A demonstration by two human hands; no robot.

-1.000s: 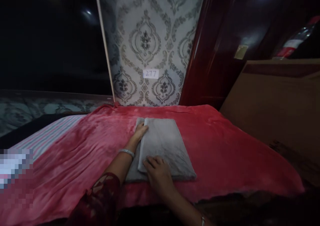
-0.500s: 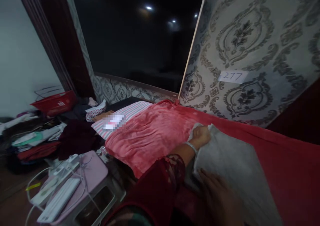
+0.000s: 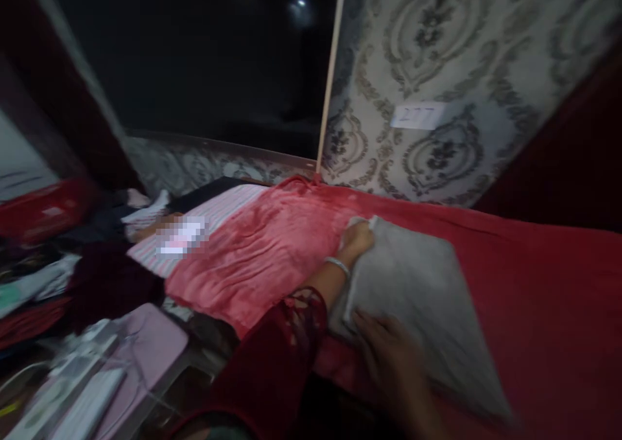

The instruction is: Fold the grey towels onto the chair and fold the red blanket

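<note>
The folded grey cloth lies flat on the red blanket covering the bed, its long axis running from the near edge toward the patterned wall. The left hand closes its grip on the cloth's far left corner, while the right hand presses open-palmed on the near left corner, grasping nothing. Left of the cloth, beyond the bed's edge, a red basket shows blurred; its contents cannot be made out.
</note>
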